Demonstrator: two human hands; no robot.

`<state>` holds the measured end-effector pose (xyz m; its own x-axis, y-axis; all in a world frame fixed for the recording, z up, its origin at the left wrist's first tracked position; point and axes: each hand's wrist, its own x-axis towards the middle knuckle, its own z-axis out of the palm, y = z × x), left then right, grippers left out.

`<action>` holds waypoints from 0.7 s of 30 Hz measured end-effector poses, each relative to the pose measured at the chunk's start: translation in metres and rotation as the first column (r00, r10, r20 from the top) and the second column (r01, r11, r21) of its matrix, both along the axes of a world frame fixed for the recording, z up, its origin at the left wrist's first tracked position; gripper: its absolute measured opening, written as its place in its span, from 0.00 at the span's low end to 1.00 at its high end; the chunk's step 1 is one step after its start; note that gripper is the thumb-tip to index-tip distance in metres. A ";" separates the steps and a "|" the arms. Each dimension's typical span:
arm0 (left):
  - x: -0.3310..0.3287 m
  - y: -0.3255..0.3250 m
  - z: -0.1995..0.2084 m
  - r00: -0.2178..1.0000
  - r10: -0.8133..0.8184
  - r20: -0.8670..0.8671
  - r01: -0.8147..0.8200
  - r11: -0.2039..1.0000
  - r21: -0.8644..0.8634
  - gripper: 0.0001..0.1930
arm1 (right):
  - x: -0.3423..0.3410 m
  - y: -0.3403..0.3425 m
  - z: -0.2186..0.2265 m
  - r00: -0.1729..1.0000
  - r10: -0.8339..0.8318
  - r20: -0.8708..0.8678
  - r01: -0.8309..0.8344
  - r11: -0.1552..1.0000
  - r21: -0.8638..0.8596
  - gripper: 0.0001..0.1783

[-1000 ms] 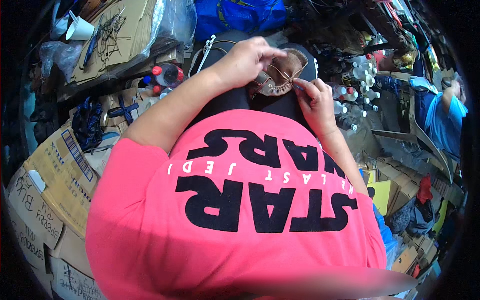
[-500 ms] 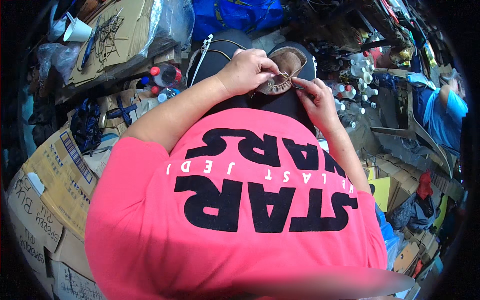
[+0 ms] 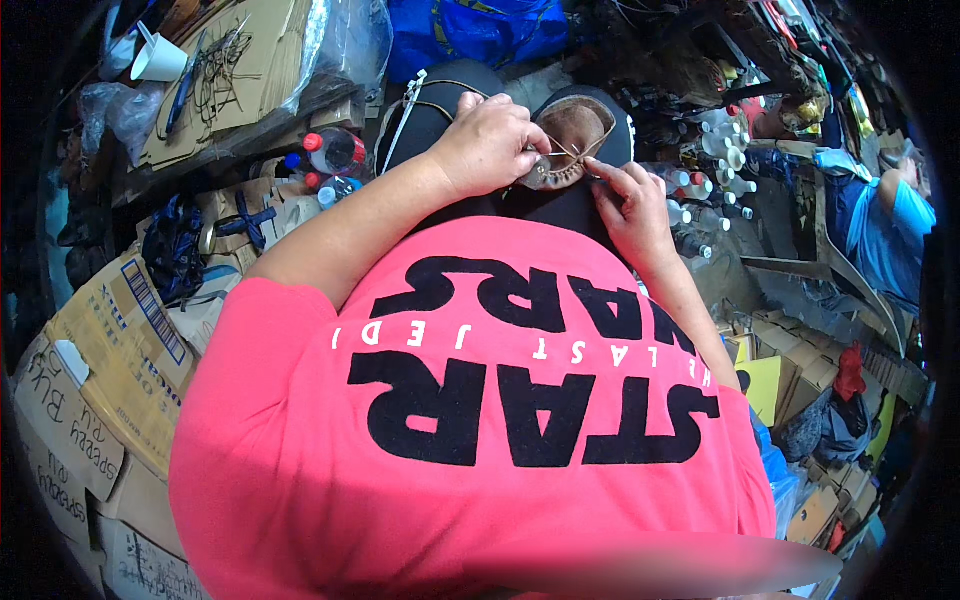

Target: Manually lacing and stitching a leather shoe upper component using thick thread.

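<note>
A brown leather shoe upper (image 3: 578, 122) rests on my dark-trousered right leg. Stitch holes or gathers run along its near edge. Pale thread (image 3: 559, 153) crosses its opening. My left hand (image 3: 490, 145) is closed at the upper's left side, thumb and fingers pinching the thread. On the other side, my right hand (image 3: 636, 205) has its index fingertip on the leather's near right edge, with the thumb bent below it. That hand seems to grip the edge; whether a small tool is also in it cannot be made out. More cord (image 3: 440, 106) loops over my left leg.
Plastic bottles (image 3: 335, 153) stand left of my legs, several more (image 3: 705, 185) to the right. Cardboard (image 3: 245, 75) with tangled wires and a white cup (image 3: 158, 60) lies upper left. A blue bag (image 3: 480, 35) is ahead. At far right is a person in blue (image 3: 890, 225).
My left hand has shifted slightly left and up, drawing the thread across the upper. My right index finger has straightened against the leather edge, and the thumb sits a little lower.
</note>
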<state>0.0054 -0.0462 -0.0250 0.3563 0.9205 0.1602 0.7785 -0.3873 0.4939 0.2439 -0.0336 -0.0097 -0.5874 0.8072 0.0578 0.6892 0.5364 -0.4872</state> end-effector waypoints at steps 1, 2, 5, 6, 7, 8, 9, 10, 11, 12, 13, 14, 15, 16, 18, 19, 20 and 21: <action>0.001 0.000 0.001 1.000 -0.010 -0.023 0.009 1.000 -0.026 0.06 | 0.000 0.000 0.000 1.000 -0.004 -0.003 0.004 1.000 -0.003 0.15; 0.002 0.000 0.000 1.000 -0.008 -0.024 0.008 1.000 -0.025 0.06 | 0.000 0.000 0.000 1.000 -0.002 -0.005 0.002 1.000 -0.003 0.15; 0.003 0.002 -0.004 0.999 0.020 -0.042 -0.020 1.000 0.012 0.06 | 0.000 0.002 -0.001 1.000 0.009 -0.016 -0.009 1.000 0.026 0.15; 0.003 0.002 -0.004 1.000 0.016 -0.002 -0.016 1.000 0.013 0.06 | 0.001 0.003 -0.001 0.999 -0.001 -0.038 0.001 1.000 -0.007 0.15; 0.002 0.003 -0.005 0.999 0.011 0.038 -0.011 1.000 0.015 0.06 | 0.002 0.004 -0.001 0.998 -0.012 -0.060 0.009 0.999 -0.041 0.14; 0.001 0.004 -0.007 0.999 0.010 0.037 -0.010 1.000 0.016 0.06 | 0.003 0.005 -0.002 0.998 -0.013 -0.062 0.011 0.999 -0.040 0.14; 0.001 0.004 -0.009 0.993 0.012 0.121 -0.015 1.000 0.027 0.06 | 0.004 0.006 -0.002 0.990 -0.046 -0.131 0.029 0.991 -0.129 0.14; 0.000 0.005 -0.011 0.979 0.013 0.205 -0.021 0.999 0.039 0.05 | 0.004 0.007 -0.003 0.977 -0.084 -0.196 0.040 0.975 -0.217 0.14; 0.000 0.005 -0.011 0.979 0.011 0.204 -0.019 0.999 0.038 0.05 | 0.005 0.009 -0.005 0.977 -0.086 -0.196 0.042 0.975 -0.218 0.14; 0.000 0.005 -0.010 0.995 0.006 0.103 -0.012 0.998 0.061 0.05 | 0.006 0.010 -0.007 0.975 -0.077 -0.209 0.032 0.977 -0.212 0.13; 0.000 0.005 -0.010 1.000 0.003 0.000 -0.003 0.997 0.083 0.04 | 0.007 0.010 -0.008 0.973 -0.068 -0.222 0.022 0.978 -0.206 0.13; 0.000 0.005 -0.010 1.000 0.004 0.000 -0.005 0.997 0.083 0.04 | 0.006 0.010 -0.008 0.973 -0.067 -0.222 0.020 0.978 -0.206 0.13; 0.001 0.004 -0.010 0.999 -0.005 -0.034 0.009 0.993 0.115 0.04 | 0.006 0.010 -0.008 0.976 -0.053 -0.211 0.015 0.984 -0.177 0.13; 0.002 0.003 -0.010 0.998 -0.013 -0.068 0.023 0.989 0.146 0.04 | 0.005 0.010 -0.008 0.979 -0.039 -0.198 0.009 0.989 -0.148 0.13; 0.003 0.002 -0.011 1.000 0.005 -0.012 -0.003 0.989 0.149 0.04 | 0.005 0.009 -0.006 0.982 -0.045 -0.183 0.018 0.989 -0.148 0.13; 0.004 0.001 -0.011 0.999 0.023 0.043 -0.030 0.988 0.150 0.04 | 0.004 0.008 -0.006 0.985 -0.050 -0.167 0.026 0.989 -0.147 0.13; 0.003 0.003 -0.013 0.999 0.023 0.043 -0.029 0.988 0.149 0.04 | 0.004 0.008 -0.006 0.985 -0.051 -0.167 0.026 0.989 -0.147 0.13; 0.002 0.006 -0.015 0.982 0.045 0.181 -0.061 0.995 0.081 0.05 | 0.004 0.008 -0.006 0.984 -0.053 -0.171 0.027 0.988 -0.152 0.13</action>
<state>0.0077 -0.0405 -0.0400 0.2659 0.9175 0.2959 0.7010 -0.3947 0.5940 0.2480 -0.0259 -0.0153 -0.5458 0.8372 0.0344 0.6061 0.4228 -0.6737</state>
